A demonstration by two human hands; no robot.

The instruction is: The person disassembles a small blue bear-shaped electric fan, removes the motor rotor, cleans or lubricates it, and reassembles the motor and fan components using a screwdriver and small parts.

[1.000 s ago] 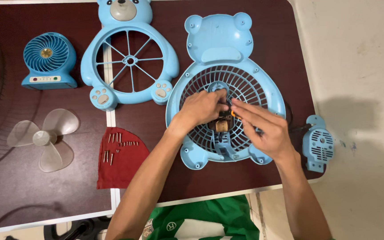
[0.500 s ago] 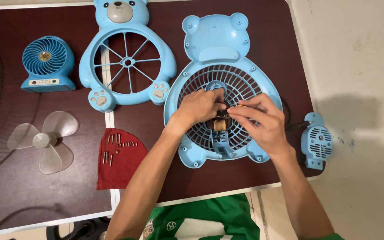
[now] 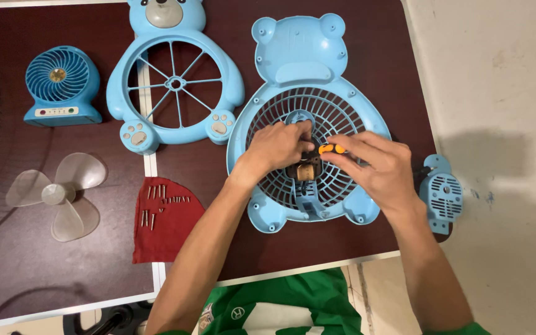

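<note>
A light blue bear-shaped fan back housing (image 3: pixel 296 46) with a round grille lies on the dark table. At the grille's centre sits a small motor (image 3: pixel 303 170) with copper windings. My left hand (image 3: pixel 280 146) rests on the grille and grips the motor from the left. My right hand (image 3: pixel 376 164) holds a small orange-handled screwdriver (image 3: pixel 330 149), its tip pointing left at the motor.
The matching bear-shaped front grille (image 3: pixel 175 80) lies to the left, beside a small blue desk fan (image 3: pixel 60 87). A translucent fan blade (image 3: pixel 60 195) and a red cloth (image 3: pixel 165 223) with several screws lie near the front. A small blue vented cover (image 3: pixel 443 195) sits at the table's right edge.
Both hands stayed at the motor with only slight shifts. My right hand's fingers drew a little closer around the screwdriver.
</note>
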